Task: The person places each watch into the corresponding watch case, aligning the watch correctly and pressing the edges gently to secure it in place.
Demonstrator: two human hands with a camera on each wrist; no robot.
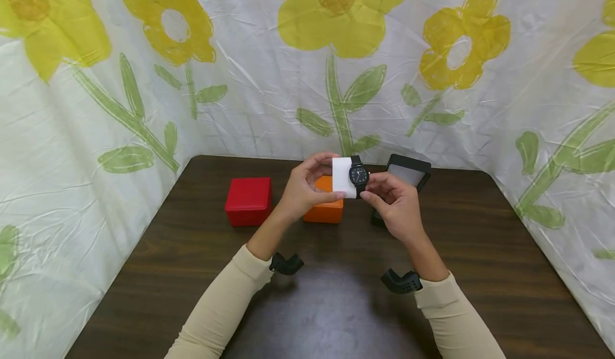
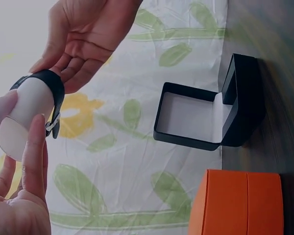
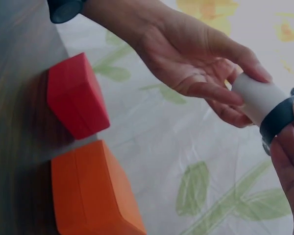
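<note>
A black wristwatch (image 1: 359,175) with a dark dial is strapped round one end of a white watch cushion (image 1: 343,177), held up above the table. My left hand (image 1: 306,187) grips the bare end of the cushion between thumb and fingers. At the other end, my right hand (image 1: 395,201) pinches the watch by its edge, thumb below and fingers behind. The strap's buckle (image 2: 53,125) shows on the cushion's far side in the left wrist view. Behind my right hand stands an open black watch box (image 1: 409,168), its lid raised and its lining pale.
On the dark wooden table (image 1: 192,273) a closed red box (image 1: 249,201) sits at the left. A closed orange box (image 1: 324,212) stands in the middle, partly behind my left hand. A white curtain (image 1: 254,108) with yellow flowers hangs round the table's back and sides.
</note>
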